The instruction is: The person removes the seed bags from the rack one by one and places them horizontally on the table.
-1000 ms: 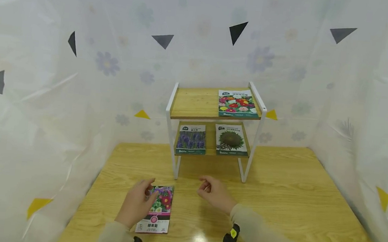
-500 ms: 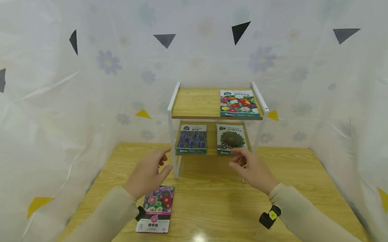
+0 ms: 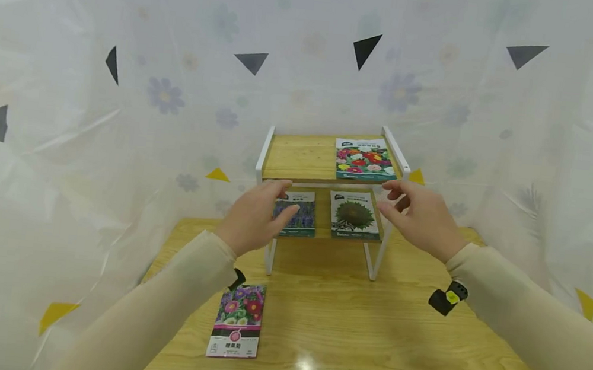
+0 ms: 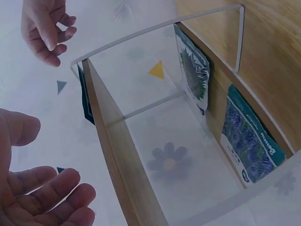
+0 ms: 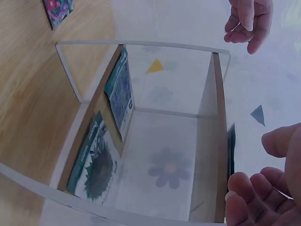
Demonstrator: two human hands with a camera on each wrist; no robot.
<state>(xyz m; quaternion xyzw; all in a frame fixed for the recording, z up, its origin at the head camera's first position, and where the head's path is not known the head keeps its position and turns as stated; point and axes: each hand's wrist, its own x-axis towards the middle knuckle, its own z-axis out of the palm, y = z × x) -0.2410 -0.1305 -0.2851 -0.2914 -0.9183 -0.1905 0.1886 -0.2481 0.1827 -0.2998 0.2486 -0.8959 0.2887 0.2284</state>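
Note:
A two-tier rack (image 3: 299, 156) with white metal sides stands on the table. My left hand (image 3: 254, 218) hovers before its left side, partly covering the purple-flower packet (image 3: 301, 215) on the lower shelf. My right hand (image 3: 422, 218) is by the right side, next to the sunflower packet (image 3: 354, 214). On the upper shelf's right half lies a packet with colourful flowers (image 3: 366, 159). Both hands hold nothing, fingers relaxed and slightly bent, thumbs apart. In the left wrist view my left hand (image 4: 44, 188) is beside the upper shelf's edge; the right wrist view shows my right hand (image 5: 273, 183) likewise.
A pink-banded flower packet (image 3: 237, 322) lies on the wooden table (image 3: 356, 345) at the front left, below my left forearm. White sheeting with flowers and triangles surrounds the table at the back and both sides.
Both hands have risen and moved forward from low over the table to the rack's sides, the right one also moving rightward. The packets remain where they were.

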